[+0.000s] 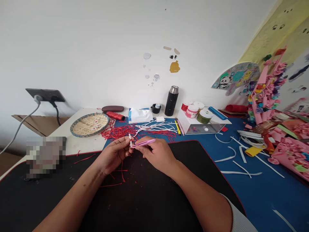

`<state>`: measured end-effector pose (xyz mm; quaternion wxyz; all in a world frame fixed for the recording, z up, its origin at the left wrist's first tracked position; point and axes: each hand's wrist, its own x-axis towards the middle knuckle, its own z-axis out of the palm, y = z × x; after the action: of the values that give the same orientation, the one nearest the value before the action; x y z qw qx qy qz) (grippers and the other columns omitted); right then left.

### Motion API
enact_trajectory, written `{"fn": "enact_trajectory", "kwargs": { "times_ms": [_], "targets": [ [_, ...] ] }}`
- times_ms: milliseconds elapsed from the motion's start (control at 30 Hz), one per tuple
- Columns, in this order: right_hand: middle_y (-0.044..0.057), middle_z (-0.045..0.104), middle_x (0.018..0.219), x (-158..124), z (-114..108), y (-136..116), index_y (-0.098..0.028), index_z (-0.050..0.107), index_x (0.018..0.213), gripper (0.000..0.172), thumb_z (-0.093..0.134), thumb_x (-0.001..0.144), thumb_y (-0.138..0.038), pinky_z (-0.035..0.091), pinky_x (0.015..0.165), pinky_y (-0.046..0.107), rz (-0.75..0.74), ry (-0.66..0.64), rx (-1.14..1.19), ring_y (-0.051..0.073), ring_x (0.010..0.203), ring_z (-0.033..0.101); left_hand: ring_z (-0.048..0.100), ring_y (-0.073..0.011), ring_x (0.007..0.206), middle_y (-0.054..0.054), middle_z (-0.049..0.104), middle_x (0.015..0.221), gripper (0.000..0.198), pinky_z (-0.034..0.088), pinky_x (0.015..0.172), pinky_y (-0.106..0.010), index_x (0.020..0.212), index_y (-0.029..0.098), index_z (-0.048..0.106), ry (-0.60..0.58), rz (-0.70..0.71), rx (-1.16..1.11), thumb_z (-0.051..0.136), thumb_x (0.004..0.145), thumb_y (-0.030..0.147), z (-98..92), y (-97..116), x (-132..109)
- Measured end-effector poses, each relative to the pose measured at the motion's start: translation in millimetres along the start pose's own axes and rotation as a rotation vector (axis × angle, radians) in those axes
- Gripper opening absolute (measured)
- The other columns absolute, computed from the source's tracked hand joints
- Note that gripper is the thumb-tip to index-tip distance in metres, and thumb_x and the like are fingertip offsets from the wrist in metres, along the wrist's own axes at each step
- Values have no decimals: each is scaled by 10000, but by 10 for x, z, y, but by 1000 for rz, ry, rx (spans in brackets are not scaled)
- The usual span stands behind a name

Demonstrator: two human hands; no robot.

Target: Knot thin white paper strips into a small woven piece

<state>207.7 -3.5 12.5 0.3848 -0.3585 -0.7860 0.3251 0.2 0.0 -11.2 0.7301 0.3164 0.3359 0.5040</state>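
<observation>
My left hand [117, 154] is closed, its thumb and fingers pinching a small white piece [130, 138] that stands up between the fingertips. My right hand [156, 154] grips a pair of pink tweezers [146, 142], whose tips point left and reach the white piece. Fingers partly hide where the two meet. Below my left hand a red cord [122, 174] hangs or lies over the black mat [154, 199]. Behind both hands lie a heap of red cords [118, 132] and a bundle of white cords [145, 128].
A woven basket [90, 125], a red thread spool [115, 116] and a black thermos [172, 101] stand along the back. Lidded jars [192, 111] sit on a white box [205, 127]. White paper strips [241, 172] and pink paper flowers [293, 153] lie at the right.
</observation>
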Motion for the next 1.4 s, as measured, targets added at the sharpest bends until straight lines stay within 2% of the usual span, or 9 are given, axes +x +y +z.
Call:
{"fn": "enact_trajectory", "kwargs": {
  "times_ms": [167,333,500,700,1400],
  "targets": [
    [21,786,1070,6,-8,-10,-270,776,1073,187,629,1024,-374,509,684,272,-15,-1,4,182,867,739,642,-138,626,-53,718,738,181,557,552,-213,834,116,781,8,-4,-45,911,742,202,-11,12,5],
    [19,788,1073,4,-6,-14,-256,770,1064,165,640,1018,-348,514,680,266,-20,1,-27,167,822,740,631,-134,623,-46,698,709,190,549,539,-205,841,102,782,18,-17,-85,904,750,216,0,22,8],
    [-1,790,956,-4,-10,-19,-257,768,1082,145,647,1011,-294,518,689,249,-42,11,-41,151,780,738,627,-129,630,-50,698,712,196,540,534,-192,854,97,783,-25,-20,-64,907,751,208,-8,5,9],
    [-5,787,1036,-7,-8,-21,-253,774,1040,136,647,1014,-295,514,684,240,-60,9,-16,135,768,731,626,-125,642,-49,694,720,180,543,550,-189,877,95,785,-38,-23,-61,887,780,206,-40,-17,21],
    [-10,797,993,-5,-36,-68,-264,788,1058,148,648,1019,-297,507,734,251,-72,-25,-24,142,803,735,615,-119,617,-44,689,718,192,513,532,-183,856,104,777,-47,-40,-16,899,764,221,-13,0,4]
  ]
}}
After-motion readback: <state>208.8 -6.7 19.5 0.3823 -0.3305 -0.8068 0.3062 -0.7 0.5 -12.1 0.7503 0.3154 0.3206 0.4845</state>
